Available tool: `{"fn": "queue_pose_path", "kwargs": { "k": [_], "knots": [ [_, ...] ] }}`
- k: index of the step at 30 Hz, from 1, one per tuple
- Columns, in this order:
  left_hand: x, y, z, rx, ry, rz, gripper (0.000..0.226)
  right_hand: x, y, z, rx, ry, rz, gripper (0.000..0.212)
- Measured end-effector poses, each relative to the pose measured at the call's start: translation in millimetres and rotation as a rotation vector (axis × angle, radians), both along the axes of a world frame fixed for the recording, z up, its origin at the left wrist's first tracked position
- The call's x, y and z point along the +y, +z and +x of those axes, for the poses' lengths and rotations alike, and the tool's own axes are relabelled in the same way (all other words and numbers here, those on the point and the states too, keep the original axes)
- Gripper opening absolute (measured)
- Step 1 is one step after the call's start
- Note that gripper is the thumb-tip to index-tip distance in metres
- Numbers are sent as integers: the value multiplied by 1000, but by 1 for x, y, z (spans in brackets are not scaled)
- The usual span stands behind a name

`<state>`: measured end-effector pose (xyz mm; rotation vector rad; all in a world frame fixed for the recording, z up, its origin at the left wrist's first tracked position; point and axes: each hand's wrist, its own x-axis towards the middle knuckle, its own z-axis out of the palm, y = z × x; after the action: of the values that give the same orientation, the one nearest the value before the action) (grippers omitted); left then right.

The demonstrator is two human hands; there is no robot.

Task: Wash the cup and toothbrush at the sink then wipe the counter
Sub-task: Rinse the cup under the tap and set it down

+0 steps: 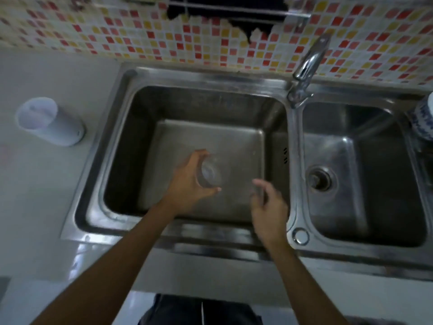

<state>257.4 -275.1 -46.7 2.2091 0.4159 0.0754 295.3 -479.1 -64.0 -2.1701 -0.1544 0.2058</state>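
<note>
My left hand [189,184] grips a clear glass cup [210,172] over the large left basin of the steel sink [117,127], fingers and thumb curled round its side. My right hand [267,205] hovers just right of the cup, above the basin's front right corner, fingers loosely bent and holding nothing. A white plastic cup [50,120] stands on the white counter [35,195] left of the sink. No toothbrush is in view.
The chrome faucet [307,66] rises at the back between the two basins, its spout swung up toward the tiled wall. The smaller right basin has a drain strainer [319,179]. A blue-and-white ceramic vessel [424,120] sits at the far right edge.
</note>
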Motion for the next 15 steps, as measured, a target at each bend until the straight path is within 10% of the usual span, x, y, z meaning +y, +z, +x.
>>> {"fn": "queue_pose_path", "kwargs": {
  "k": [15],
  "knots": [
    [3,-23,-38,163,-272,839,81,18,-29,-42,-112,362,-663,57]
  ]
}}
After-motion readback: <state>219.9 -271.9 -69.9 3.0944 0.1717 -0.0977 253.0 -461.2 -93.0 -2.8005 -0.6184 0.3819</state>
